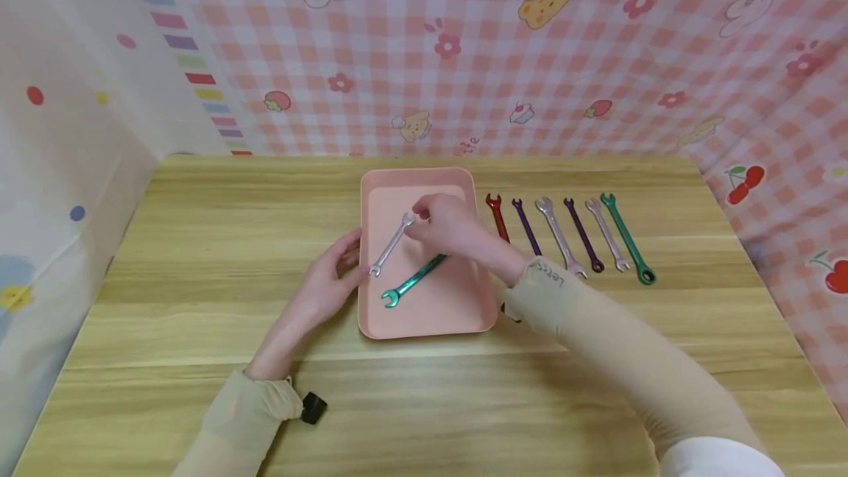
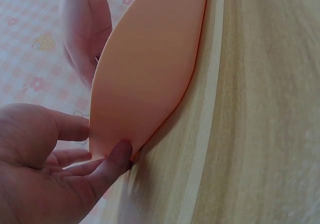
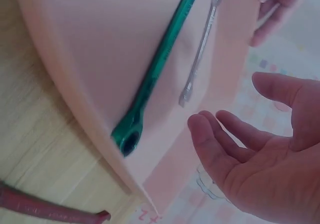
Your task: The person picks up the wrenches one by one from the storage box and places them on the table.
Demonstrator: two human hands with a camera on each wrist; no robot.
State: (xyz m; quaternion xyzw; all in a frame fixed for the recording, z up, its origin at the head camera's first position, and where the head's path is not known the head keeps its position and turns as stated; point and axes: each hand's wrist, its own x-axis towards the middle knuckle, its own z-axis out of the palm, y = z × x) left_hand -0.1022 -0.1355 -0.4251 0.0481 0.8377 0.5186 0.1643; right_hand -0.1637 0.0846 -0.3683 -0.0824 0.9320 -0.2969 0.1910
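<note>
The pink tray [image 1: 430,324] holds a silver open-end wrench [image 1: 392,244] and a green combination wrench [image 1: 414,282], lying slantwise on its floor. At the tray's left side my left hand [image 1: 329,282] grips the wall, thumb at the rim and fingers against the outer face, as the left wrist view shows. Over the tray, my right hand [image 1: 453,227] hovers near the silver wrench's far end. In the right wrist view the right hand [image 3: 265,154] has its fingers loosely bent and thumb apart, with nothing between them and a gap to the silver wrench [image 3: 200,48].
Right of the tray, several wrenches lie in a row, from a red wrench [image 1: 495,213] to a long green ratchet wrench [image 1: 628,238]. My right forearm passes over the near side of this row. A checked curtain [image 1: 397,57] hangs behind the wooden table [image 1: 232,205].
</note>
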